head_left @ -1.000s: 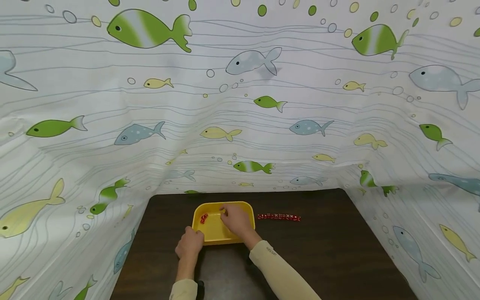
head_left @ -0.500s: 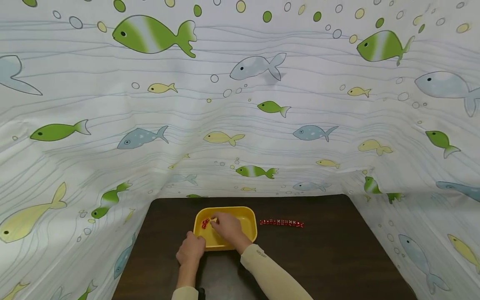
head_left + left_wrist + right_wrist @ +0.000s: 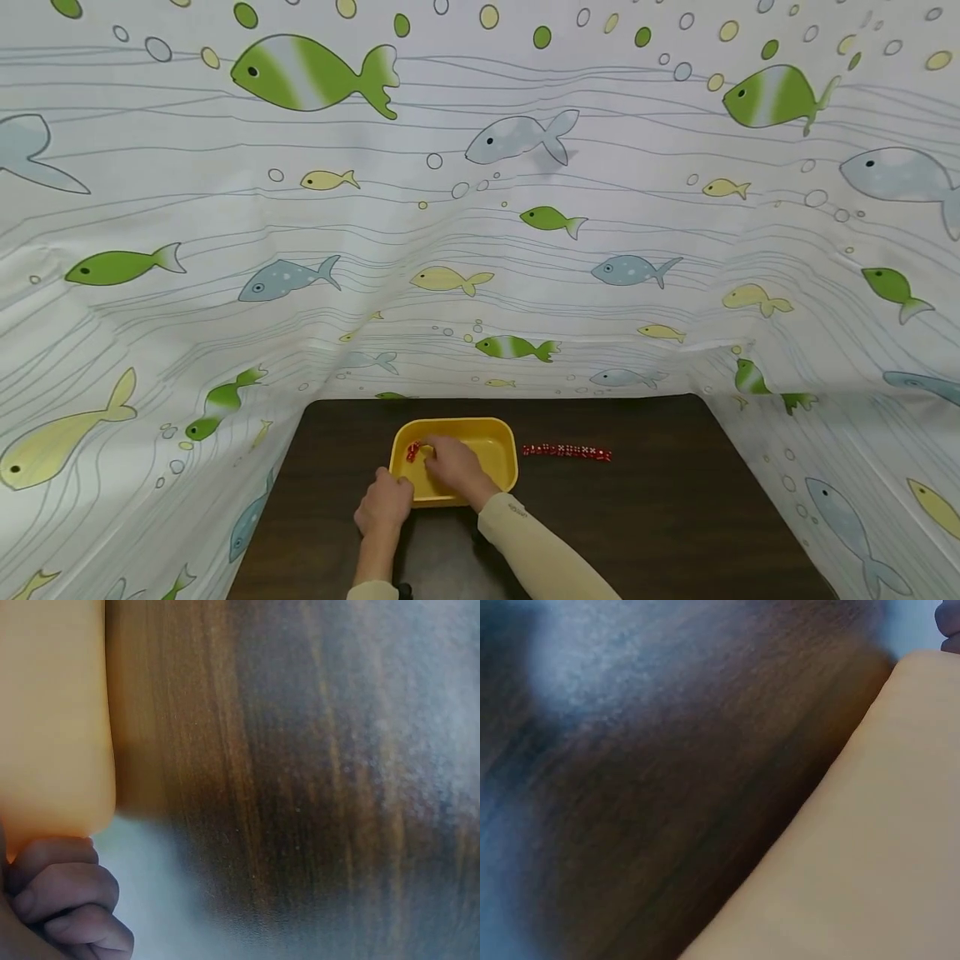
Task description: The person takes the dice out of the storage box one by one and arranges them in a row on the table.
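In the head view a yellow tray (image 3: 491,458) lies on the dark table. My left hand (image 3: 384,502) grips its front left corner; in the left wrist view curled fingers (image 3: 71,892) hold the underside of the tray wall (image 3: 52,712). My right hand (image 3: 453,465) reaches into the tray, fingertips right at a small group of red dice (image 3: 412,451) near the left wall. Whether those fingers pinch a die, I cannot tell. The right wrist camera sees just the tray's outer wall (image 3: 855,825) and a bit of the left hand's fingers (image 3: 949,626).
Right of the tray, a straight row of red dice (image 3: 567,452) runs along the brown wooden table (image 3: 637,517). Behind and at both sides hangs a white cloth (image 3: 450,225) printed with fish.
My right hand has moved left inside the tray, from its middle to the dice at the left wall. My left hand keeps its grip on the corner. The head view has shifted slightly.
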A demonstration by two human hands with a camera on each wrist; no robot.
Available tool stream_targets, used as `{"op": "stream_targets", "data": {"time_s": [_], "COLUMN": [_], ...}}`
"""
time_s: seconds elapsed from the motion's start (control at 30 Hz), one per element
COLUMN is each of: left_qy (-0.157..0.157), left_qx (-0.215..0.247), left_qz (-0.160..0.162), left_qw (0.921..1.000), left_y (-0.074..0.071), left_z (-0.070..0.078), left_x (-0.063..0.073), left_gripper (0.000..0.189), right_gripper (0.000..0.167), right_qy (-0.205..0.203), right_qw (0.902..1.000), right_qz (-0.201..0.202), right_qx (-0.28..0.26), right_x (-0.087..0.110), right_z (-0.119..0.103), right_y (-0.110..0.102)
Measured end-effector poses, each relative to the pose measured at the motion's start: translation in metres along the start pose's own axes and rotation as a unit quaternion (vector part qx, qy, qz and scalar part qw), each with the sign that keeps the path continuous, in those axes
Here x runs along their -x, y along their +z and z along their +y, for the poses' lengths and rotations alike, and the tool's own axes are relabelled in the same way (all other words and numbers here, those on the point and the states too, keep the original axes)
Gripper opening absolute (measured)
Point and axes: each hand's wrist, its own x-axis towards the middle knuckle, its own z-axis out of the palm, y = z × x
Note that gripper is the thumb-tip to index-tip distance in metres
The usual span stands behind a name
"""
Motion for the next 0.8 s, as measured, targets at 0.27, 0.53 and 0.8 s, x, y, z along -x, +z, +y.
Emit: {"op": "stream_targets", "data": {"time_s": [0.27, 0.53, 0.8], "left_qy": [0.002, 0.000, -0.005], "left_qx": [0.000, 0.000, 0.000], "left_qz": [0.000, 0.004, 0.004], "left_qw": [1.0000, 1.0000, 1.0000], "left_y": [-0.001, 0.002, 0.004], "left_z": [-0.001, -0.002, -0.003], "left_x": [-0.001, -0.001, -0.004], "left_gripper": [0.042, 0.039, 0.041], "right_gripper": [0.036, 0.035, 0.026], "right_qy": [0.005, -0.020, 0.002], "right_qw": [0.9999, 0.9989, 0.9990], "right_qz": [-0.011, -0.028, -0.039], "right_qx": [0.009, 0.032, 0.020], "right_x": [-0.007, -0.013, -0.016], "right_z": [-0.004, -0.005, -0.006], "right_y": [0.006, 0.008, 0.007]}}
